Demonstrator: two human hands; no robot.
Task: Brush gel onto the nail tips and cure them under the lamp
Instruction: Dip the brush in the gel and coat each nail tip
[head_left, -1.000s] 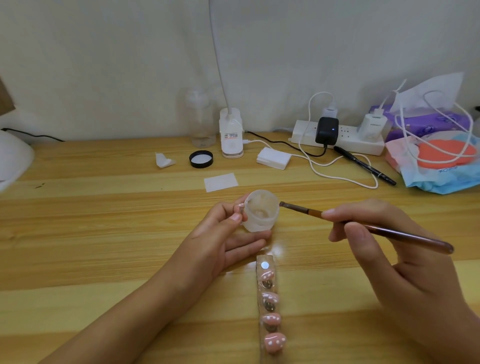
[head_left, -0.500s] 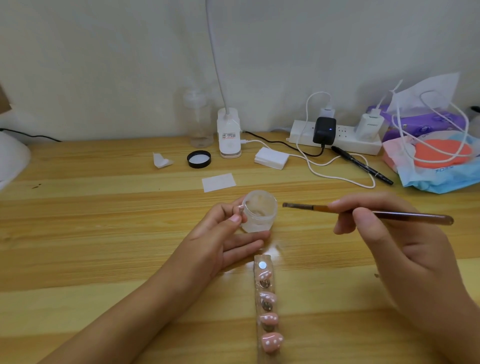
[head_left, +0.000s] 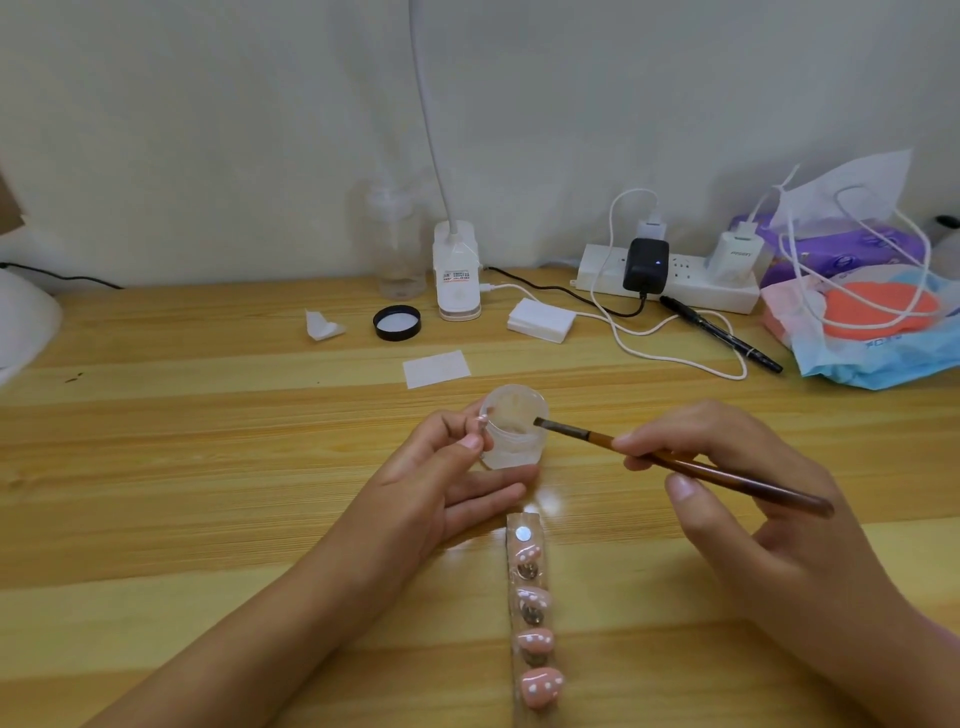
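Moved leftward, the brush (head_left: 727, 480) tip now meets the gel jar (head_left: 511, 441) rim, mid-frame; right hand (head_left: 769, 519) fingers pinch its handle, left hand (head_left: 431, 499) fingers pinch a nail tip (head_left: 483, 422) beside the jar.

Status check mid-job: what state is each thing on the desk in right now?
Gel jar: open, held by left hand.
Brush: in right hand, bristles at the jar's mouth.
Black cap: off, lying inside-up on desk.
Nail tips: mounted on a strip, lying flat, untouched.
Black adapter: plugged into power strip, blue light on.
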